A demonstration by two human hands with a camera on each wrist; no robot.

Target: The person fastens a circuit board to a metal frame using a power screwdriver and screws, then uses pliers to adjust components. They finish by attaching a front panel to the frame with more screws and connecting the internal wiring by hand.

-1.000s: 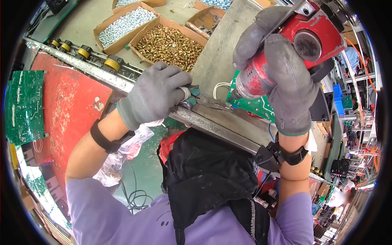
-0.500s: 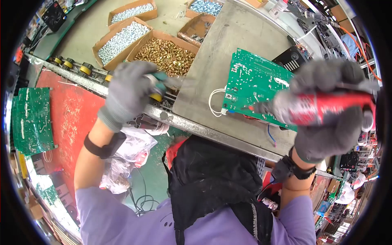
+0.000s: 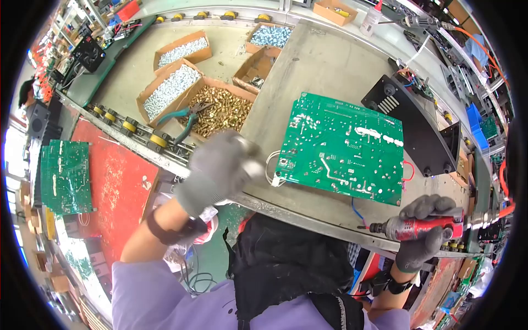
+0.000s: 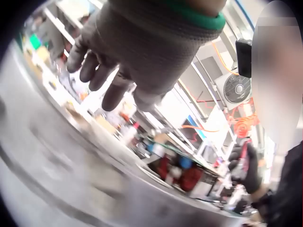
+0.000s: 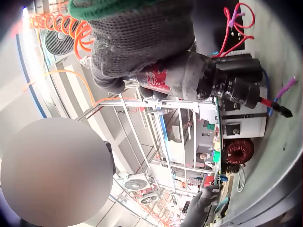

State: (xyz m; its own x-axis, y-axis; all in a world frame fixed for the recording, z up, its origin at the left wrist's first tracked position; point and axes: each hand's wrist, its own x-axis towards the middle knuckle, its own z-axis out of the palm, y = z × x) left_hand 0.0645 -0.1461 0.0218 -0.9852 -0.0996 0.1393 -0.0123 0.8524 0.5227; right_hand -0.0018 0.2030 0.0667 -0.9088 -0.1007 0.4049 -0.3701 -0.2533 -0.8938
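Note:
My left hand, blurred in the head view, is over the table's front edge, left of the green circuit board. In the left wrist view the same hand has its fingers loosely extended, holding nothing. Green-handled pliers lie across the box of brass-coloured screws. Gripped in my right hand is a red power screwdriver, at the board's lower right. The right wrist view shows this hand curled round the screwdriver, its bit pointing away from the hand.
Boxes of silver screws and bluish screws stand at the back left. A black metal panel lies right of the board. White wires stick out at its left corner. Rollers line the left front edge.
The pliers have left my left hand and lie on the screw box. That hand has since moved right, towards the board. My right hand has carried the screwdriver off the board, down and right.

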